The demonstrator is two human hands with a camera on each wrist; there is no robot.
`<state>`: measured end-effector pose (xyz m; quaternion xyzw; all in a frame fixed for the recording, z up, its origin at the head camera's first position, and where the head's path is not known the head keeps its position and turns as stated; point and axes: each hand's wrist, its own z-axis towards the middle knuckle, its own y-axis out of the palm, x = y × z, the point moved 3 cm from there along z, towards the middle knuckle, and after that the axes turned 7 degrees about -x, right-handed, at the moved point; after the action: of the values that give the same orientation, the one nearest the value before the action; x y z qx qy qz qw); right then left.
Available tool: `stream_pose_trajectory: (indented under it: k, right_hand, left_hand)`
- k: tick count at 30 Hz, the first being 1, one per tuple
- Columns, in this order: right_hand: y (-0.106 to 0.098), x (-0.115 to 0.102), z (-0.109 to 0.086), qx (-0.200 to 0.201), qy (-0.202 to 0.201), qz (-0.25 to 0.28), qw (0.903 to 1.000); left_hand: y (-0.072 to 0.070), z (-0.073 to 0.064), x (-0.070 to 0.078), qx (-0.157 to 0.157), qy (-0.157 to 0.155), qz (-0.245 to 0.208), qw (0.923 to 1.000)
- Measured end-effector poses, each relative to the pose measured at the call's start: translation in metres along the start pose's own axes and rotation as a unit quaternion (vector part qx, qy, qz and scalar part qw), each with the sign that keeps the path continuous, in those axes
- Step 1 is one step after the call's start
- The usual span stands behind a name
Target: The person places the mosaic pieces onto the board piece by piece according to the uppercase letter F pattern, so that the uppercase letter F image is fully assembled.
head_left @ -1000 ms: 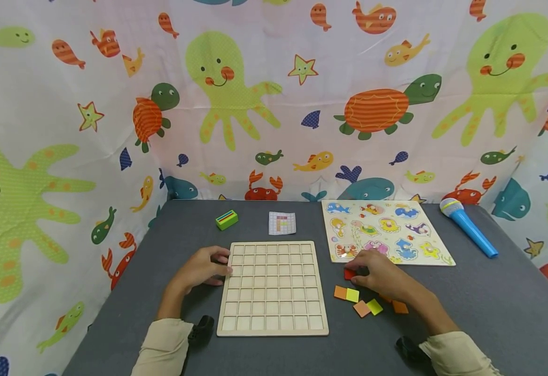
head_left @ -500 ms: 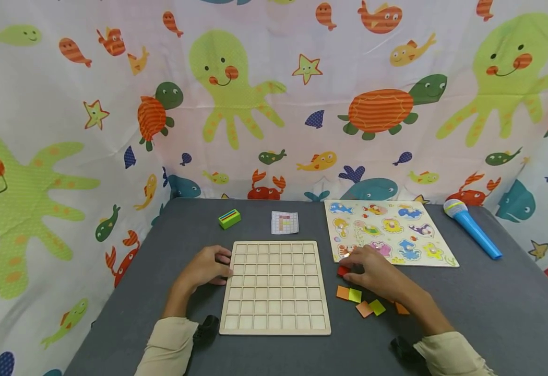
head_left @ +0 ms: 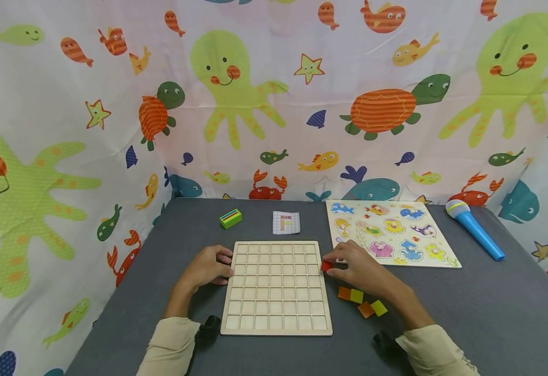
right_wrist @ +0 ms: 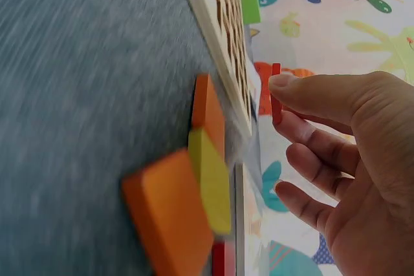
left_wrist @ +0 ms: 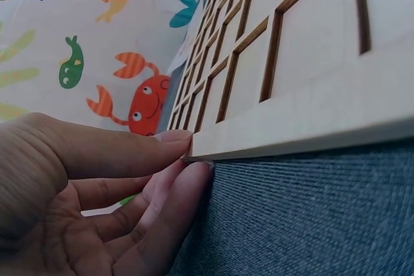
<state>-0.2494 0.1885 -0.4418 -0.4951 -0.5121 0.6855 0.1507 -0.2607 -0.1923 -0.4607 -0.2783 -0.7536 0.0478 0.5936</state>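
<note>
A wooden grid board (head_left: 276, 332) with square cells lies on the grey table. My left hand (head_left: 206, 266) pinches its left edge, thumb on top and fingertips below, as the left wrist view shows. A small red square tile (head_left: 327, 266) is between the thumb and fingers of my right hand (head_left: 360, 267), right at the board's right edge. In the right wrist view the red tile (right_wrist: 276, 95) appears edge-on and raised. Below that hand lie orange tiles (head_left: 366, 310) and yellow tiles (head_left: 356, 296). Another red tile (right_wrist: 224, 260) shows in the right wrist view.
A puzzle board (head_left: 391, 263) with sea animals lies at the back right, beside a blue toy microphone (head_left: 480, 235). Behind the grid board are a small printed grid card (head_left: 286, 223) and a green block (head_left: 230, 219). A sea-animal curtain (head_left: 274, 120) surrounds the table.
My right hand has carried the red tile leftward, from near the puzzle board to the grid board's right edge. The left hand keeps its grip on the board. The head view has shifted slightly.
</note>
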Motion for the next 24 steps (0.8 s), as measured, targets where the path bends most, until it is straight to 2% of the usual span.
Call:
stream_pose_trajectory:
  k: [12,24]
  right_hand:
    - [0.012,-0.017,0.02,-0.001,-0.012,0.007,0.9999]
    - [0.025,-0.035,0.038,-0.013,-0.03,0.045,0.9984]
  left_hand:
    - [0.001,0.001,0.0,0.015,-0.009,0.0,0.9998]
    - [0.001,0.0,-0.002,0.018,-0.003,-0.004,0.9998]
